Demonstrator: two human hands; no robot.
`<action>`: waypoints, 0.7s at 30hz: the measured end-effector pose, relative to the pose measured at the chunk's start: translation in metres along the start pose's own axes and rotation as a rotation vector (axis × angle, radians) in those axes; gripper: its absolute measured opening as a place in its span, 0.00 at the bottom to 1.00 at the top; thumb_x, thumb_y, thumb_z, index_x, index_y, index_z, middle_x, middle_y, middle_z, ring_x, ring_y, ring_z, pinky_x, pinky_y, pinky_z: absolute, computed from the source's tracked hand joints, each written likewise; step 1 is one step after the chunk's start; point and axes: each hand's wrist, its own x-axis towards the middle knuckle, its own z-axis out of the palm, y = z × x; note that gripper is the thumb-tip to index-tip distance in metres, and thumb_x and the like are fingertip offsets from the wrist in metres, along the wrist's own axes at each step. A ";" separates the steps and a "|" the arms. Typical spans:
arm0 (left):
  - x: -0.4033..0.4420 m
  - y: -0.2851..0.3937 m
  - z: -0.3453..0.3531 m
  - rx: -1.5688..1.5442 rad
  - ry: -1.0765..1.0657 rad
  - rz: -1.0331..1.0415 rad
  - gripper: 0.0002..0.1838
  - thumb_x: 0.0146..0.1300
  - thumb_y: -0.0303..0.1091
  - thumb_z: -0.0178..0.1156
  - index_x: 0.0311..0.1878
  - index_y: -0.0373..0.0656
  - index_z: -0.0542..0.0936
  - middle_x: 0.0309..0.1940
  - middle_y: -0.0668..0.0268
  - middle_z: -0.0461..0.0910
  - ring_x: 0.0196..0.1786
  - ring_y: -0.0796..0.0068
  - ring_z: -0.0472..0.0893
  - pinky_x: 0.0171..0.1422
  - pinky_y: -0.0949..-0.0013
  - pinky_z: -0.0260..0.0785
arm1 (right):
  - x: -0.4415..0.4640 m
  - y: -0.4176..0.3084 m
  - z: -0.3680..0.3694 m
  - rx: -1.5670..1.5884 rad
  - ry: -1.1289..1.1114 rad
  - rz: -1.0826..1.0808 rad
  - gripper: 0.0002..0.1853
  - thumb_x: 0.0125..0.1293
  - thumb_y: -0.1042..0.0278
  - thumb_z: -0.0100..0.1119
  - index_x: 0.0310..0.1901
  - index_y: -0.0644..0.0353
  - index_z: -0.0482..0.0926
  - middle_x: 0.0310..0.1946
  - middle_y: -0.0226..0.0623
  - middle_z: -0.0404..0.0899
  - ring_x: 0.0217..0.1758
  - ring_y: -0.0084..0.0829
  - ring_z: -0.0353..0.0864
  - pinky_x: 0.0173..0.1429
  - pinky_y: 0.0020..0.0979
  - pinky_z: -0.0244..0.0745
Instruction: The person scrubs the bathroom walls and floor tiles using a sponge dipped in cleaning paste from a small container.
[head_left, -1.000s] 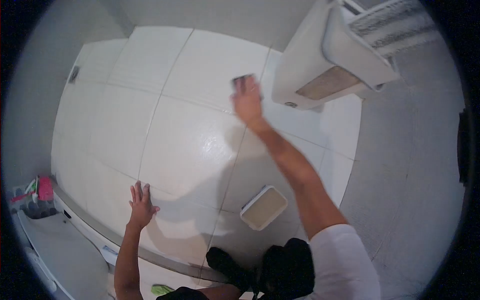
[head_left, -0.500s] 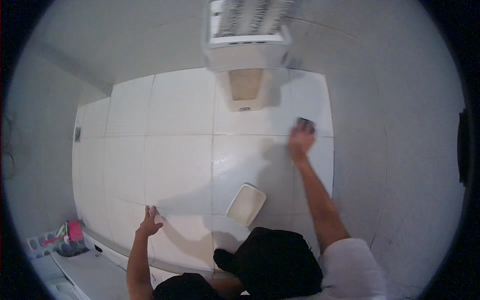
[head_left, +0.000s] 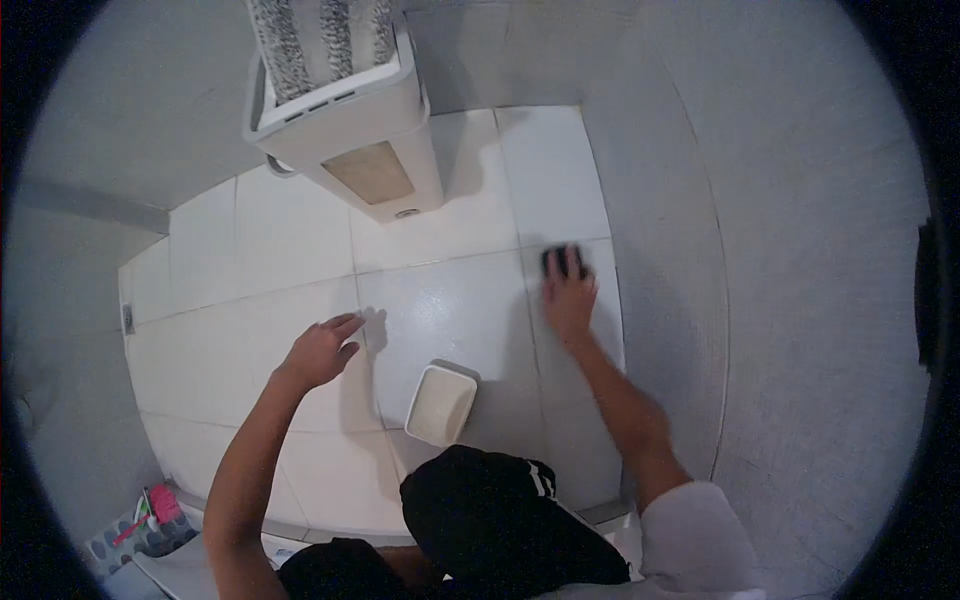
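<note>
My right hand [head_left: 572, 295] is on the white tiled floor [head_left: 270, 340] near the right wall, its fingers over a small black block-like pad [head_left: 550, 263]. Motion blurs the pad, so its exact kind is unclear. Over the tiles to the left is my left hand [head_left: 322, 352], with nothing in it, fingers stretched forward and thumb apart. A white rectangular tub [head_left: 440, 405] with pale contents stands on the floor between my arms, just in front of my knee.
A tall white mop bucket [head_left: 390, 150] with a striped grey mop pad [head_left: 325, 45] on top stands ahead. Grey walls border the floor. A small drain [head_left: 128, 319] lies at the far left. Pink and green items [head_left: 160, 505] sit at lower left.
My left hand has moved forward and right from its spot lower down. My right hand still covers the black pad, a little closer to me. The view has turned and shifted.
</note>
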 end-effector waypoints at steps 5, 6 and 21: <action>0.078 -0.016 0.047 0.139 0.050 0.050 0.36 0.61 0.43 0.57 0.71 0.51 0.55 0.73 0.54 0.43 0.73 0.45 0.45 0.71 0.44 0.50 | -0.148 -0.018 -0.017 0.058 -0.195 -0.150 0.27 0.61 0.65 0.53 0.64 0.50 0.66 0.69 0.46 0.53 0.58 0.56 0.63 0.62 0.54 0.61; 0.088 -0.015 0.049 0.110 0.068 -0.031 0.41 0.61 0.46 0.57 0.73 0.51 0.48 0.74 0.54 0.35 0.74 0.42 0.37 0.72 0.40 0.44 | -0.134 -0.018 -0.018 0.045 -0.195 -0.141 0.27 0.61 0.65 0.53 0.64 0.50 0.66 0.69 0.46 0.53 0.58 0.56 0.63 0.62 0.54 0.61; 0.135 0.021 0.048 0.079 -0.161 -0.497 0.65 0.49 0.78 0.48 0.71 0.45 0.23 0.70 0.54 0.11 0.70 0.45 0.13 0.65 0.26 0.20 | -0.026 -0.051 0.003 -0.044 -0.084 -0.028 0.29 0.59 0.58 0.57 0.63 0.54 0.66 0.68 0.48 0.54 0.61 0.57 0.62 0.63 0.56 0.59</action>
